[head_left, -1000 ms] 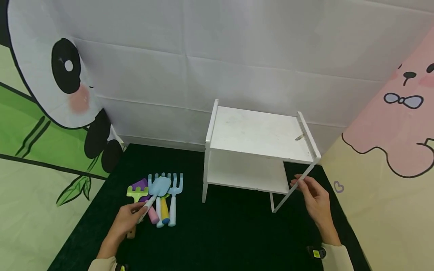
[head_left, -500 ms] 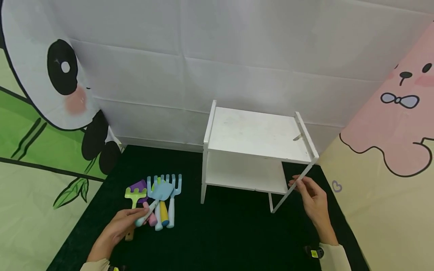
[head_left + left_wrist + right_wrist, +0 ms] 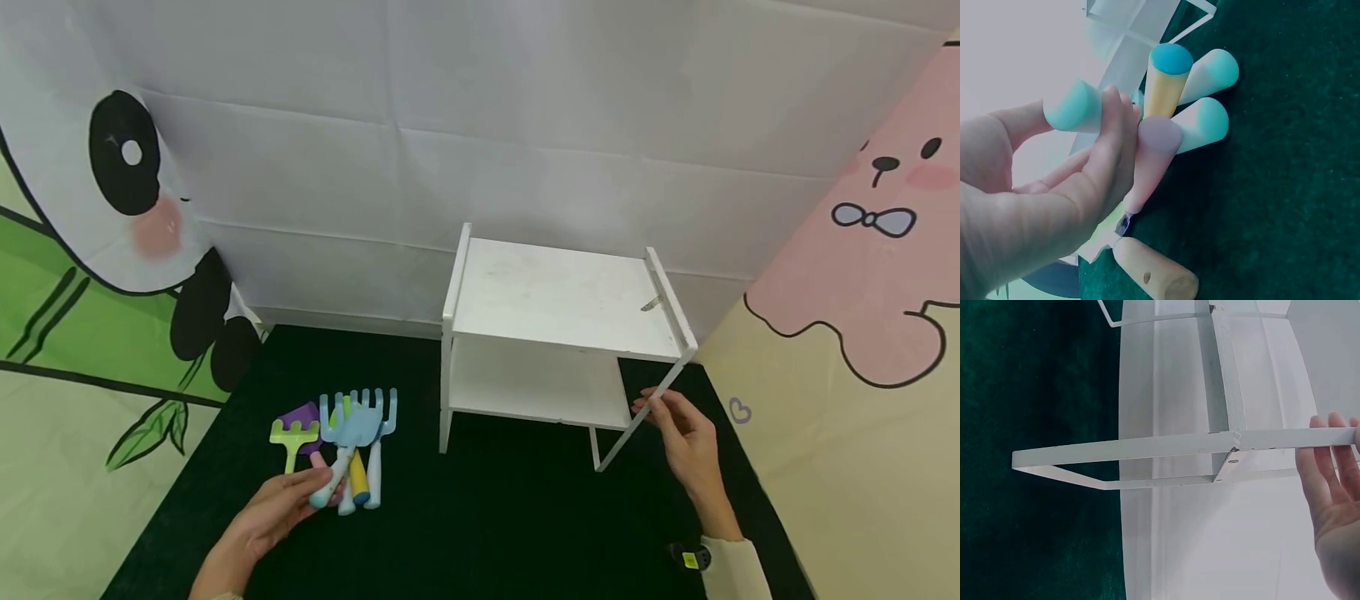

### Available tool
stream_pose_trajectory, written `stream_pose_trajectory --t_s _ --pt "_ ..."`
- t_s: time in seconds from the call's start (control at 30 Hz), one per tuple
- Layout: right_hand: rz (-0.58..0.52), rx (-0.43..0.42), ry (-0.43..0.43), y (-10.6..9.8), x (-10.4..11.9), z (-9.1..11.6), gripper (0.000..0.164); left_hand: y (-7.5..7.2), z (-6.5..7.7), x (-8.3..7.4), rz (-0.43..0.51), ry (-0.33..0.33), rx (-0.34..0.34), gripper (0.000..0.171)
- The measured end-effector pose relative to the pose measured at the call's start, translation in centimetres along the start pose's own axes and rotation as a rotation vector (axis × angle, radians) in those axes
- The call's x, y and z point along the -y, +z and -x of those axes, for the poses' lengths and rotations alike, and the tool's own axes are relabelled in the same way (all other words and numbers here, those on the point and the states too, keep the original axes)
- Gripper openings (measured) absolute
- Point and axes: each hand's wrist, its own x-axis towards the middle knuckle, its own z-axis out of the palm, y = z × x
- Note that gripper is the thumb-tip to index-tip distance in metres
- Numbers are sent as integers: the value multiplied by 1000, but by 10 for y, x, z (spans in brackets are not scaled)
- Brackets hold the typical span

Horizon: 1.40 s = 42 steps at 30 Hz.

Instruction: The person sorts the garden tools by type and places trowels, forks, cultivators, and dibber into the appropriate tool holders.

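Observation:
Between the thumb and fingers of my left hand (image 3: pixel 270 512) is the white handle of a light blue toy trowel (image 3: pixel 360 427), raised above a pile of small garden tools. Its handle end (image 3: pixel 1072 111) shows in the left wrist view. Below lie two light blue forks (image 3: pixel 392 417), a lime green rake (image 3: pixel 294 435) and a purple tool (image 3: pixel 307 413). Handles in yellow (image 3: pixel 1166 94), pink (image 3: pixel 1159 156) and wood (image 3: pixel 1157 272) fan out under the hand. My right hand (image 3: pixel 688 446) grips the slanted right side frame (image 3: pixel 1272 439) of a white two-tier shelf (image 3: pixel 562 300).
A dark green cloth (image 3: pixel 480 525) covers the table. Behind the shelf rises a white fabric wall (image 3: pixel 315 200), with a panda print at left and a pink bear print (image 3: pixel 870 275) at right. A metal bracket (image 3: pixel 651 303) shows on the shelf top.
My left hand has lifted the trowel slightly and turned its handle more upright, moving a little right over the pile. The right hand keeps its hold; the head view has shifted slightly.

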Motion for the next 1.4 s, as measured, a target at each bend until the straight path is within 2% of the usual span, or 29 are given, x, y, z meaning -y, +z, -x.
stream_pose_trajectory --t_s 0.13,0.27,0.47,0.7,1.13,1.4 --pt "-4 -3 2 0 -6 0 19 8 0 1 -31 -16 -120 75" --pt "-16 -8 -2 0 -9 0 19 15 -1 3 -76 -25 -169 79" --pt "-14 -9 2 2 -8 1 18 25 2 8 -113 -29 -192 84" --pt "-18 -35 -23 4 -10 2 18 42 11 10 -123 12 -210 83" --pt "-20 -46 -18 2 -9 2 19 77 37 4 -144 72 -256 83" --pt "-27 -36 -17 2 -8 1 18 89 54 2 -121 85 -249 83"
